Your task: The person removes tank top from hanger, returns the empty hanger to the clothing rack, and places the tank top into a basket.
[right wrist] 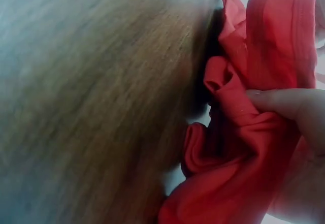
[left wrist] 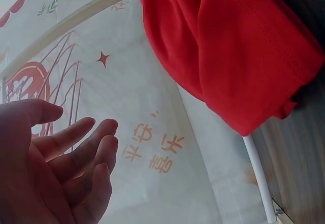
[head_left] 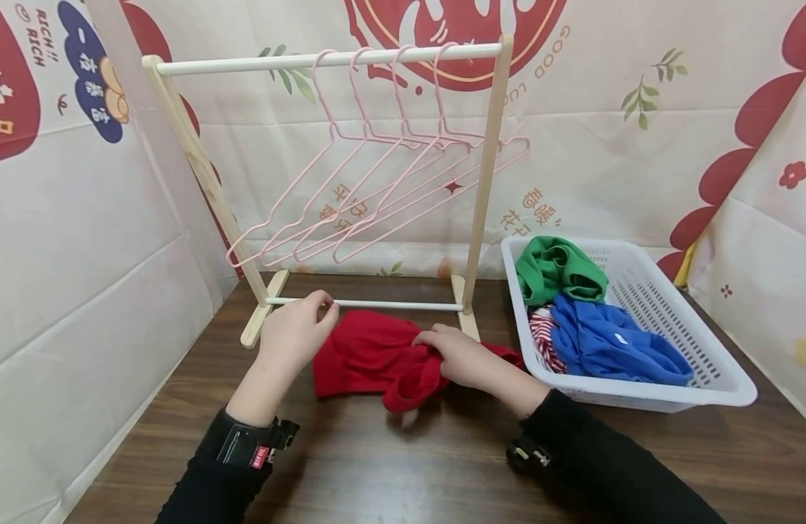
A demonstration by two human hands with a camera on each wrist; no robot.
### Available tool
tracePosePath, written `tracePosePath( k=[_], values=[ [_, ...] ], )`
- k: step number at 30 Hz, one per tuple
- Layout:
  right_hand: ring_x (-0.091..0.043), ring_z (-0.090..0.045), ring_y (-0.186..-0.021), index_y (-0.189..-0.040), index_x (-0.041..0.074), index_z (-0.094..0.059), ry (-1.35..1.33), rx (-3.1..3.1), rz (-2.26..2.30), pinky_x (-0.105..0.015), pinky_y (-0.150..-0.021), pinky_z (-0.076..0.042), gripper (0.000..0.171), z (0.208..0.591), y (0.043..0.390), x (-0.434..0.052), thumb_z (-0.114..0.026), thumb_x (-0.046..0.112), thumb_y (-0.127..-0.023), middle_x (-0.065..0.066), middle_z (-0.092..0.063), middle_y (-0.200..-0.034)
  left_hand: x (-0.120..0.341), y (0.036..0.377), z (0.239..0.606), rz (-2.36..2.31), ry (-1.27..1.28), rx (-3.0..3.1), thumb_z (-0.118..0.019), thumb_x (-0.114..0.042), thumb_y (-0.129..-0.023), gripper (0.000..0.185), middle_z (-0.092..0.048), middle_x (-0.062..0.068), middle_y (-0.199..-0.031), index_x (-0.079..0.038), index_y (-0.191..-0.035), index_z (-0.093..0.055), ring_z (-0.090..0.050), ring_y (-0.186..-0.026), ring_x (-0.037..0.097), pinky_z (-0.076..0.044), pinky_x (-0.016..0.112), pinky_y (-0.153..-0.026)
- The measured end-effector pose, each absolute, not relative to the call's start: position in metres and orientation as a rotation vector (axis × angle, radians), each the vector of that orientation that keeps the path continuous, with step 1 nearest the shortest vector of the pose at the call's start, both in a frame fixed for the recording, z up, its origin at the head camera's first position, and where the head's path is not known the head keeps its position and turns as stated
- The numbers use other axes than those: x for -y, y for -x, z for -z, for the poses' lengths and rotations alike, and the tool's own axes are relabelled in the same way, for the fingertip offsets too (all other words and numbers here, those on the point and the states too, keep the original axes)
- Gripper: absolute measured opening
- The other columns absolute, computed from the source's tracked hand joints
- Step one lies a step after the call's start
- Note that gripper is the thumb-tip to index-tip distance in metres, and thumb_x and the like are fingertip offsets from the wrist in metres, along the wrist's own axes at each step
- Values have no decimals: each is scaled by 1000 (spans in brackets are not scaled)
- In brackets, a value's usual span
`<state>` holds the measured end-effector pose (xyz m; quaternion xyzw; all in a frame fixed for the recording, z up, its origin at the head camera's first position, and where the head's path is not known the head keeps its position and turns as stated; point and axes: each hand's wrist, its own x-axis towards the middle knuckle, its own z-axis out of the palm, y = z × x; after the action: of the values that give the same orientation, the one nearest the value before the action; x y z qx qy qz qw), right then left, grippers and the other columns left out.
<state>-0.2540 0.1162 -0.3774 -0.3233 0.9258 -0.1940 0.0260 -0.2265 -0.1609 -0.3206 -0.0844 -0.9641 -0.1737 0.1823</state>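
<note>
A crumpled red garment (head_left: 376,349) lies on the table below the rack; its exact kind cannot be made out, though stitched hems show. My right hand (head_left: 464,356) pinches a bunched part of it, and in the right wrist view the thumb (right wrist: 284,102) presses into the folds of the red cloth (right wrist: 238,148). Just left of the garment hovers my left hand (head_left: 294,331), its fingers loosely bent and holding nothing. The left wrist view has that hand (left wrist: 71,158) apart from the red cloth (left wrist: 223,51).
Behind the hands stands a wooden rack (head_left: 484,182) with several pink hangers (head_left: 370,138) on its top bar. At right, a white plastic basket (head_left: 717,364) holds green cloth (head_left: 560,269), blue cloth (head_left: 612,342) and red-white striped cloth (head_left: 545,338). Printed fabric walls enclose the table.
</note>
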Motion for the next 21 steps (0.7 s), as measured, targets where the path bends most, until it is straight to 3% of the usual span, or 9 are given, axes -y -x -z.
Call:
tracePosePath(
  k=[6, 14, 21],
  values=[
    [-19, -55, -94, -118, 11, -66, 991, -2899, 742, -34, -82, -47, 53, 366, 254, -121, -49, -18, -76, -3, -57, -103, 157, 225, 319, 491, 254, 2718, -56, -32, -95, 23, -51, -7, -56, -15, -104, -69, -46, -50, 17, -35, 33, -44],
    [-22, -55, -104, -118, 14, -66, 973, -2948, 847, -38, -88, -47, 55, 351, 249, -125, -51, -17, -75, -3, -58, -112, 154, 224, 319, 503, 272, 2715, -56, -32, -96, 23, -54, -7, -59, -15, -103, -69, -48, -52, 17, -38, 34, -48],
    [-21, -56, -102, -117, 13, -66, 1006, -2996, 1011, -39, -87, -47, 57, 340, 243, -128, -53, -20, -72, -1, -58, -108, 148, 224, 319, 508, 283, 2725, -55, -33, -96, 23, -54, -7, -60, -16, -104, -69, -49, -52, 16, -38, 33, -48]
  ],
)
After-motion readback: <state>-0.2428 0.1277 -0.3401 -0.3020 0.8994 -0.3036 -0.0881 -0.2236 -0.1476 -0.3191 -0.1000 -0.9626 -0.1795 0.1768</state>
